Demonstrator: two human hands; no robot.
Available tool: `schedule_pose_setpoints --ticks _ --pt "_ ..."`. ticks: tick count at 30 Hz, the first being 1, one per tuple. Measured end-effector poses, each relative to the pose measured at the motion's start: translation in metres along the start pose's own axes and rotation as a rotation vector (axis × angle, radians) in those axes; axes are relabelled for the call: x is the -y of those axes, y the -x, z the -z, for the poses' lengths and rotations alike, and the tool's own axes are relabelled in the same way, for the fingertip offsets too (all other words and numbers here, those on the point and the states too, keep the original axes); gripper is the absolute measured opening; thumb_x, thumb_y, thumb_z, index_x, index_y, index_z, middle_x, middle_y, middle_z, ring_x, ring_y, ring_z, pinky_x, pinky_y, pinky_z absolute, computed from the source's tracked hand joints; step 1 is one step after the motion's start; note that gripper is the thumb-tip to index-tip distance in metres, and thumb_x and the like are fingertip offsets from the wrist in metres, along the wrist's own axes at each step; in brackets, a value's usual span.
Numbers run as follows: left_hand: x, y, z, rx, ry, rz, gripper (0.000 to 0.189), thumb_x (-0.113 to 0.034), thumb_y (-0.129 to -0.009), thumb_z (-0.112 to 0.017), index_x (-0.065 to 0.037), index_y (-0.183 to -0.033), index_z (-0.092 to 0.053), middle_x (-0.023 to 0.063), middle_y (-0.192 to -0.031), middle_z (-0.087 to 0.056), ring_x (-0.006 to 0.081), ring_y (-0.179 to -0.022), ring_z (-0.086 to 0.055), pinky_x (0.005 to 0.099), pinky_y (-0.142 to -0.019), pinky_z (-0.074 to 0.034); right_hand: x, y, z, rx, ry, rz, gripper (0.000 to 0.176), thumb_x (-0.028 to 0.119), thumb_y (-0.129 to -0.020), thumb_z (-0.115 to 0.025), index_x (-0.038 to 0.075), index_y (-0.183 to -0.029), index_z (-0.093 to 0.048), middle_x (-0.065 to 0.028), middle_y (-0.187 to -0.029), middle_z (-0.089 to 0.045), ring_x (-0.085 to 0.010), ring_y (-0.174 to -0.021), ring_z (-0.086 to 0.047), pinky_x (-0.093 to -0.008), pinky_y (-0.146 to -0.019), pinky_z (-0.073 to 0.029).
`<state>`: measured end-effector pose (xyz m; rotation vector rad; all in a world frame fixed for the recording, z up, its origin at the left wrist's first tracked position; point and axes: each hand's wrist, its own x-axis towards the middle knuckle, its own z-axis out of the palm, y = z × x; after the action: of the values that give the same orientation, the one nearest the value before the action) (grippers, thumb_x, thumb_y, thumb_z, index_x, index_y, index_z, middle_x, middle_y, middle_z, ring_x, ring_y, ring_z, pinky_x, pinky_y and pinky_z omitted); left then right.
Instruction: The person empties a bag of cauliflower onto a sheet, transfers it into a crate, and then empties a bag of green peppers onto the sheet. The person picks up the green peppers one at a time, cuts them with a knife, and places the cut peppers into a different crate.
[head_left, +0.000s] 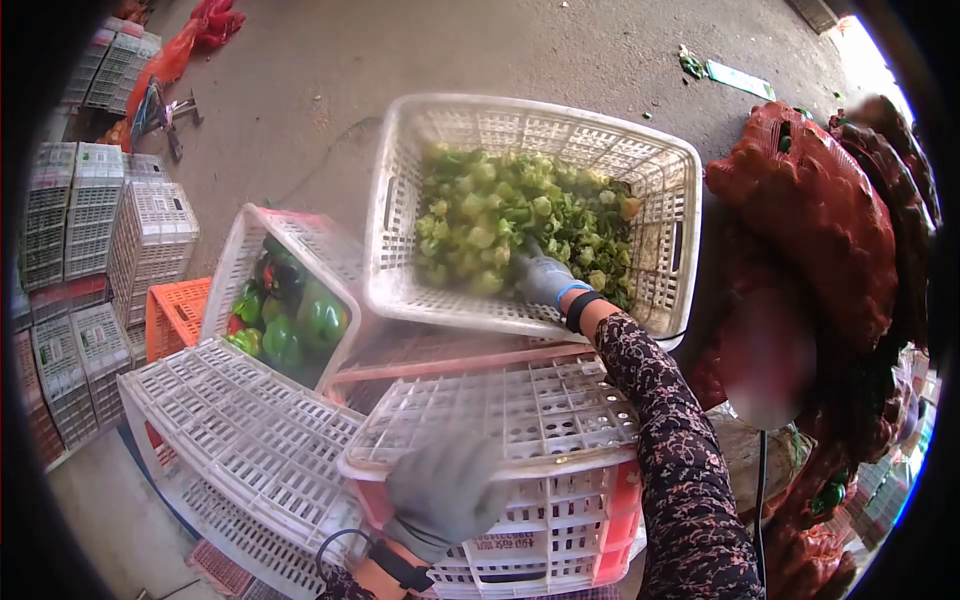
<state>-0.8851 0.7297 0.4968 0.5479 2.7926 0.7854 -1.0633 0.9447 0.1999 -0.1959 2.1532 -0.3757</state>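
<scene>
My right hand [547, 278], in a grey glove, reaches over the near wall of a white plastic crate [535, 318]. Its fingers are hidden among a pile of small green stalky vegetable pieces [480, 215], which look like pepper stems and cores. Gloved too, my left hand [445, 490] is at the near edge of an upside-down white crate [500, 410]; its fingers are smeared by motion. To the left, a tilted white crate [345, 345] holds green and red bell peppers [283, 340].
Large red mesh sacks [815, 220] line the right side. Stacked white crates [150, 240] stand at the left, near an orange crate [178, 315]. Another overturned white crate [245, 425] lies at lower left. A dark cable [760, 510] hangs at lower right.
</scene>
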Motion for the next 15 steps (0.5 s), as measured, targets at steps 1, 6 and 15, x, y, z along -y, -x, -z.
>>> schedule_pose_setpoints --ticks 1,6,15 --pt "0.0 0.001 0.0 -0.003 -0.008 0.004 0.04 -0.026 -0.074 -0.067 -0.012 -0.111 -0.069 0.0044 -0.107 -0.067 0.0263 -0.09 -0.064 0.0409 -0.073 -0.049 -0.006 -0.005 -0.003 -0.046 -0.027 0.041 0.064 0.026 -0.095 -0.055 0.014 -0.156 -0.039 -0.016 -0.169 -0.014 -0.0355 -0.142 -0.044 -0.041 -0.116 -0.04" --pt "-0.002 0.005 -0.002 -0.043 0.003 0.0 0.038 -0.026 -0.073 -0.067 -0.012 -0.109 -0.069 0.0062 -0.104 -0.068 0.0268 -0.09 -0.065 0.0417 -0.074 -0.049 -0.055 0.012 0.001 -0.232 -0.368 0.158 0.054 0.026 -0.099 -0.05 0.003 -0.147 -0.049 -0.0225 -0.159 -0.037 -0.0403 -0.142 -0.042 -0.042 -0.12 -0.033" --pt "-0.005 0.008 0.005 -0.108 0.004 -0.005 0.03 -0.025 -0.08 -0.066 -0.012 -0.107 -0.066 0.0067 -0.1 -0.066 0.0268 -0.089 -0.064 0.0413 -0.074 -0.052 0.065 0.154 0.12 -0.088 -0.873 0.636 0.047 0.019 -0.104 -0.048 0.008 -0.15 -0.049 -0.0145 -0.16 -0.037 -0.0269 -0.144 -0.041 -0.037 -0.113 -0.042"
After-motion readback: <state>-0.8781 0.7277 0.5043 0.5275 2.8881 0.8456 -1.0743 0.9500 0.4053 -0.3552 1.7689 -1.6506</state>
